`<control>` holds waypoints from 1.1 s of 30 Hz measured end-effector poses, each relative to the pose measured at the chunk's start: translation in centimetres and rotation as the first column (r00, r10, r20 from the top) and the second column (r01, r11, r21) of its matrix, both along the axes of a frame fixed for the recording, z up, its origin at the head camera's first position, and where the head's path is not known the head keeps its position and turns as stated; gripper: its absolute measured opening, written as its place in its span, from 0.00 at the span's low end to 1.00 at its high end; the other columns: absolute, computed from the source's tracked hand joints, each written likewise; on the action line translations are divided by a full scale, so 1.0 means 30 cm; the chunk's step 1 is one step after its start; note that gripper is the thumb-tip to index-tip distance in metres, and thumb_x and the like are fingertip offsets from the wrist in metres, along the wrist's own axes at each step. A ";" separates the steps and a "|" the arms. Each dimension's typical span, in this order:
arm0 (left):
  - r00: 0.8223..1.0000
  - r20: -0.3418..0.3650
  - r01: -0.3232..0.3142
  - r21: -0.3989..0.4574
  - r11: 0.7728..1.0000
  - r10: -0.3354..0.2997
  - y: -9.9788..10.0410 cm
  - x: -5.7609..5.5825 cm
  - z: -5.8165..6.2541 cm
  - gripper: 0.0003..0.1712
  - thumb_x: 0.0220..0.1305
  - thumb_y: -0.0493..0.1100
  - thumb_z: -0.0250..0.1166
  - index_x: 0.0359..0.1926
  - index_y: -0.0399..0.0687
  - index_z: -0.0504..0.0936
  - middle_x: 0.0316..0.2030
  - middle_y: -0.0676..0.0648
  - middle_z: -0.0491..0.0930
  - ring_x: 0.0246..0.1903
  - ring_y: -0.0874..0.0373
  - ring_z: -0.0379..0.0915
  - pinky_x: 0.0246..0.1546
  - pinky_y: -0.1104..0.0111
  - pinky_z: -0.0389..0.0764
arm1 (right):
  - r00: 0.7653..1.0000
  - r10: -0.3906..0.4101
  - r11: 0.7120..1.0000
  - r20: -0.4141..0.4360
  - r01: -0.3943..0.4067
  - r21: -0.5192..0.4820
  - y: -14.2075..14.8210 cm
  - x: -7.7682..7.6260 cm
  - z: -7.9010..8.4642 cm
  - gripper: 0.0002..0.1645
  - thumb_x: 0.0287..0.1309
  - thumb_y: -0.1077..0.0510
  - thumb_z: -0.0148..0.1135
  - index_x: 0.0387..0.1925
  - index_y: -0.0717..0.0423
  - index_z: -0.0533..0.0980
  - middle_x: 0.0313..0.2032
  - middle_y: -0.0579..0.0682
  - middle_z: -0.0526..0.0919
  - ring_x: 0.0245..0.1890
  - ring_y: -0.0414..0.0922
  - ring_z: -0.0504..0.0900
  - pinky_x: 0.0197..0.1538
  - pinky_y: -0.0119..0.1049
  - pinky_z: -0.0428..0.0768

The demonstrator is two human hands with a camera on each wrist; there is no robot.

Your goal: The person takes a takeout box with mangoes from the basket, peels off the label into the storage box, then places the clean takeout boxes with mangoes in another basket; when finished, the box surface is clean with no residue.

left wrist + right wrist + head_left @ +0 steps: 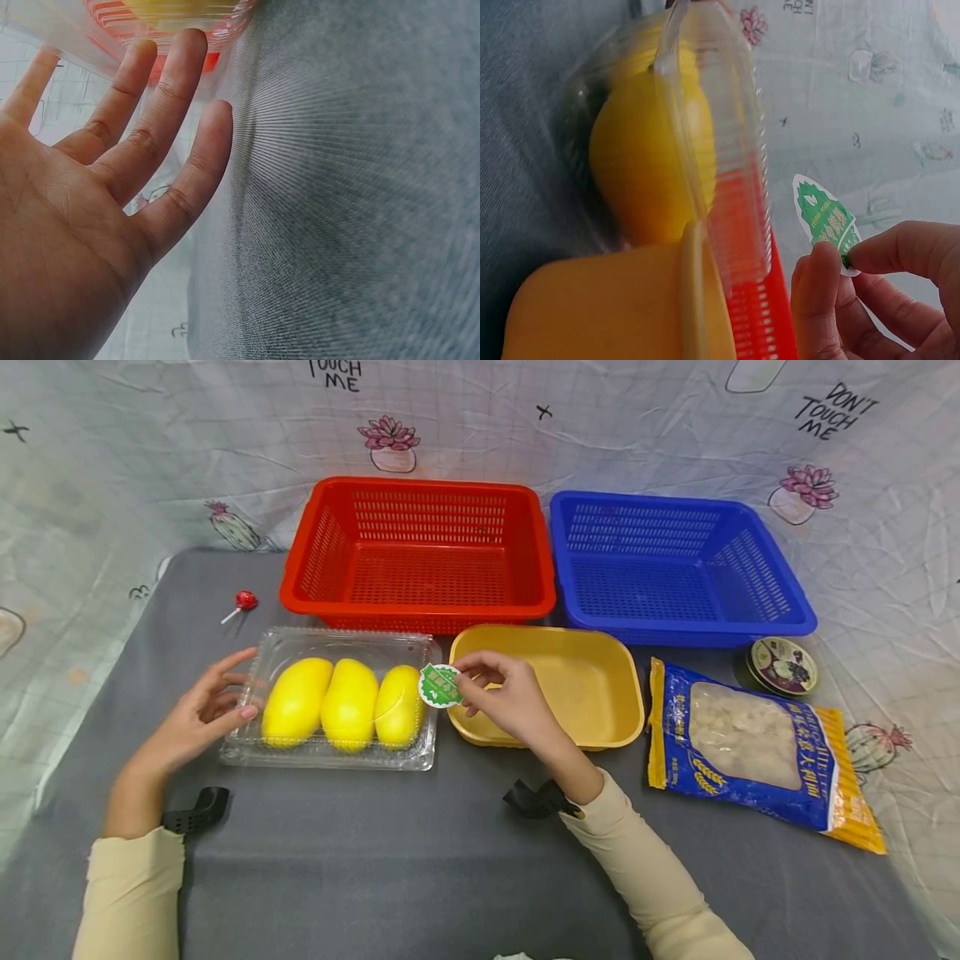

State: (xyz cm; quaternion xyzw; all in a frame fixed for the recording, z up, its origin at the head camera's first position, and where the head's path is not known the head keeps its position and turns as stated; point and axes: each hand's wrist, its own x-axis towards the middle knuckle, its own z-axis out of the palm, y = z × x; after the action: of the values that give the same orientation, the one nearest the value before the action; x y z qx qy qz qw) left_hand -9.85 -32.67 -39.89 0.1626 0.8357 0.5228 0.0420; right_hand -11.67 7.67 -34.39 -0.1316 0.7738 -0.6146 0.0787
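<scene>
Between thumb and fingertips my right hand (506,693) pinches a round green-and-white sticker (439,685), held above the right end of a clear plastic clamshell box (322,758). In the right wrist view the sticker (825,221) shows pale lettering and stands free of the box. Inside the box lie three yellow mangoes (349,703), with the lid down over them. My left hand (202,706) is at the box's left end, fingers spread and loosely bent. In the left wrist view its palm (67,217) holds nothing; whether a fingertip touches the box I cannot tell.
Behind stand a red basket (420,614) and a blue basket (682,631). A yellow tub (585,693) sits right of the box. Further right are a blue-and-yellow pasta bag (750,752) and a round tin (782,666). A red lollipop (245,601) lies at back left.
</scene>
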 end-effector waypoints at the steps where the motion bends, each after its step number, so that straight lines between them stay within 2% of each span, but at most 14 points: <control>1: 1.000 0.000 0.002 0.004 1.000 -0.002 0.000 -0.001 0.000 0.47 0.62 0.23 0.57 0.76 0.55 0.52 0.53 0.57 0.70 0.44 0.70 0.76 0.45 0.84 0.73 | 1.000 -0.007 1.000 0.000 0.007 0.000 0.009 -0.001 -0.003 0.11 0.61 0.67 0.60 0.43 0.68 0.80 0.33 0.61 0.83 0.22 0.46 0.81 0.29 0.39 0.84; 9: 1.000 0.003 0.002 0.007 1.000 -0.002 0.003 0.001 0.000 0.46 0.62 0.24 0.56 0.76 0.55 0.52 0.53 0.58 0.70 0.43 0.71 0.76 0.44 0.84 0.73 | 0.999 -0.038 0.998 -0.014 0.038 0.048 0.067 -0.002 -0.031 0.10 0.60 0.67 0.59 0.42 0.69 0.80 0.32 0.61 0.83 0.24 0.54 0.81 0.28 0.39 0.83; 15: 1.000 0.001 0.002 0.010 1.000 -0.002 0.003 0.001 0.000 0.46 0.62 0.24 0.56 0.76 0.55 0.52 0.53 0.57 0.70 0.43 0.70 0.77 0.44 0.84 0.73 | 0.999 -0.045 0.993 0.005 0.044 0.108 0.116 -0.002 -0.048 0.10 0.61 0.65 0.60 0.42 0.68 0.80 0.34 0.60 0.83 0.27 0.61 0.81 0.30 0.44 0.84; 20: 1.000 0.002 0.004 0.009 1.000 -0.004 0.002 0.002 0.001 0.46 0.62 0.24 0.56 0.76 0.55 0.51 0.53 0.57 0.70 0.44 0.70 0.76 0.45 0.84 0.73 | 0.998 -0.056 0.986 0.030 0.050 0.161 0.160 -0.010 -0.068 0.10 0.62 0.64 0.61 0.42 0.66 0.81 0.34 0.59 0.82 0.26 0.57 0.81 0.31 0.44 0.84; 25: 1.000 0.011 -0.005 -0.001 1.000 0.005 -0.002 0.006 -0.001 0.46 0.63 0.24 0.56 0.77 0.56 0.51 0.54 0.57 0.69 0.44 0.70 0.76 0.44 0.84 0.73 | 0.997 -0.030 0.969 0.065 0.013 0.248 0.198 -0.028 -0.077 0.12 0.63 0.63 0.61 0.44 0.67 0.80 0.37 0.60 0.83 0.27 0.51 0.81 0.32 0.39 0.83; 29: 1.000 0.012 -0.007 -0.007 1.000 0.007 0.000 0.005 0.000 0.46 0.63 0.24 0.56 0.77 0.56 0.51 0.54 0.56 0.69 0.43 0.70 0.76 0.43 0.84 0.74 | 0.996 -0.021 0.948 0.086 -0.008 0.319 0.228 -0.047 -0.081 0.12 0.63 0.64 0.60 0.45 0.67 0.80 0.38 0.61 0.83 0.27 0.51 0.81 0.31 0.37 0.82; 33: 1.000 0.014 -0.008 -0.009 1.000 0.008 0.002 0.002 0.000 0.46 0.63 0.25 0.57 0.77 0.56 0.51 0.54 0.57 0.69 0.44 0.71 0.76 0.44 0.84 0.73 | 0.997 -0.045 0.931 0.063 0.019 0.365 0.262 -0.062 -0.092 0.12 0.63 0.65 0.60 0.45 0.68 0.80 0.38 0.62 0.83 0.27 0.53 0.80 0.28 0.32 0.79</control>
State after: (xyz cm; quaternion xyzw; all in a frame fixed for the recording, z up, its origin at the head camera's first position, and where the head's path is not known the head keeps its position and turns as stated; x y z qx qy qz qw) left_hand -9.79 -32.60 -39.90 0.1556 0.8383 0.5204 0.0464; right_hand -13.52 15.54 -37.16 -0.0804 0.8730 -0.4660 0.1190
